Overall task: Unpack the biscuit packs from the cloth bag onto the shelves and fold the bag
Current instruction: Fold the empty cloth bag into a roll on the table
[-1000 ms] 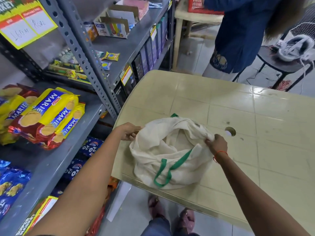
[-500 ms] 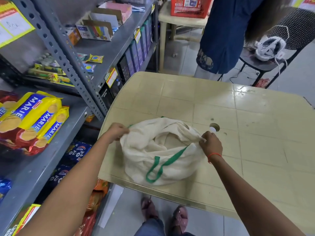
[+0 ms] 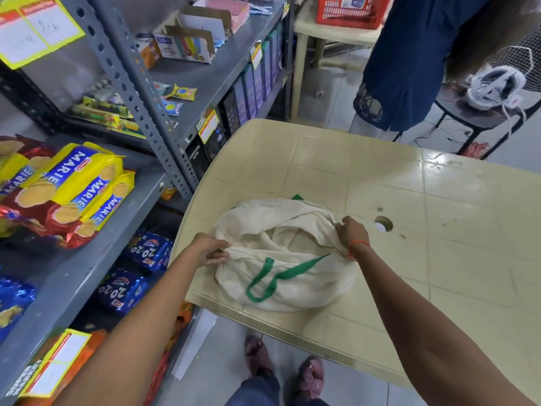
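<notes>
the table (image 3: pixel 380 177) surface right of and beyond the cloth bag (image 3: pixel 281 259) is bare; a hand passes freely there. to the left, the slotted upright (image 3: pixel 140 101) stands near the table edge. marie packs (image 3: pixel 76 189) fill the shelf board (image 3: pixel 87 259) rear; its front strip is open.

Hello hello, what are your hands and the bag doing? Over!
Left hand and right hand both gripping cloth bag. Bag crumpled on table, looks empty. Nothing blocking.
</notes>
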{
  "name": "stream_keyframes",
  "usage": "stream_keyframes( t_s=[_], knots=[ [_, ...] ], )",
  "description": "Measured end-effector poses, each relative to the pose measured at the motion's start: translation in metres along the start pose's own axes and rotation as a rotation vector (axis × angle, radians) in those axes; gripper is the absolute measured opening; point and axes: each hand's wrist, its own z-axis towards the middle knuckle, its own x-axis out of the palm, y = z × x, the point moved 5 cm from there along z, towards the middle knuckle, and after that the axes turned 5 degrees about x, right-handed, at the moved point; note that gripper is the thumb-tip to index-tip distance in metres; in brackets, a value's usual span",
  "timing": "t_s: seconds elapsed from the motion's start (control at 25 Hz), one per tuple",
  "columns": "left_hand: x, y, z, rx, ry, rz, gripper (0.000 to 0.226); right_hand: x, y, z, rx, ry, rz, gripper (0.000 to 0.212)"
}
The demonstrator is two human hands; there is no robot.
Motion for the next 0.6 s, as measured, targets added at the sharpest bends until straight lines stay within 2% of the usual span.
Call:
stream_keyframes(
  t_s=[0.12,0.2,0.28,0.4,0.48,0.52,0.6],
  knots=[
    [-0.006,0.003,-0.006,0.016,-0.037,-0.131,0.016,0.017,0.008,-0.004,0.064,0.012,-0.061,0.033],
    [-0.001,0.002,-0.011,-0.001,0.007,-0.243,0.017,0.019,0.012,-0.012,0.070,-0.045,-0.098,0.029],
    [0.003,-0.002,-0.019,0.015,0.038,-0.268,0.021,0.012,0.016,-0.019,0.047,-0.134,-0.024,0.032],
    [-0.004,-0.018,-0.024,0.156,-0.052,-0.015,0.012,-0.025,0.028,-0.025,-0.015,-0.186,0.101,0.038],
    [-0.019,-0.039,-0.031,0.240,-0.165,0.295,0.005,-0.057,0.040,-0.025,-0.137,-0.074,0.008,0.038],
    [-0.028,-0.053,-0.035,0.250,-0.224,0.417,0.009,-0.073,0.044,-0.027,-0.178,0.013,-0.042,0.039],
    [-0.042,-0.088,-0.051,0.325,-0.314,0.495,0.016,-0.099,0.049,-0.037,-0.219,0.140,-0.080,0.029]
  ],
)
